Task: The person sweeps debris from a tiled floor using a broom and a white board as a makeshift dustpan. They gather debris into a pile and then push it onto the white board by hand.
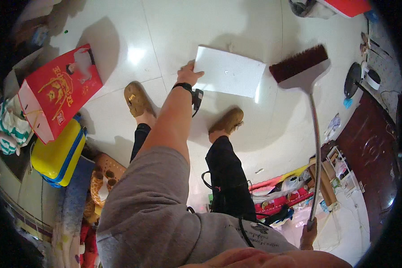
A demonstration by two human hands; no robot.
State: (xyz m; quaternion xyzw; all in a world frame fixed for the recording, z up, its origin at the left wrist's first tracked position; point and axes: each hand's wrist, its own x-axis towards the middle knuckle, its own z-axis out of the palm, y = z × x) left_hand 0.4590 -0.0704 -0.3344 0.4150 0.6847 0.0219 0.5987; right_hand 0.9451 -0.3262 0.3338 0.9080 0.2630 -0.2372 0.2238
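Note:
A flat white rectangular board (230, 71), perhaps foam, is in front of my feet at or just above the floor. My left hand (190, 74) reaches far forward and grips its left edge, thumb on the top face and fingers around the rim. A black band and a small dark device are on that wrist. My right hand (308, 235), low at the right, is closed around the end of a broom's long metal handle (316, 147). The broom head (301, 69), with dark brown bristles and a pale grey body, lies right of the board, apart from it.
Pale floor tiles (174, 27) surround my brown shoes (138, 99). On the left stand a red gift bag (62, 91) and a yellow case with blue trim (60, 152). Cluttered shelves (295, 192) fill the lower right, beside a dark red wooden surface (366, 152).

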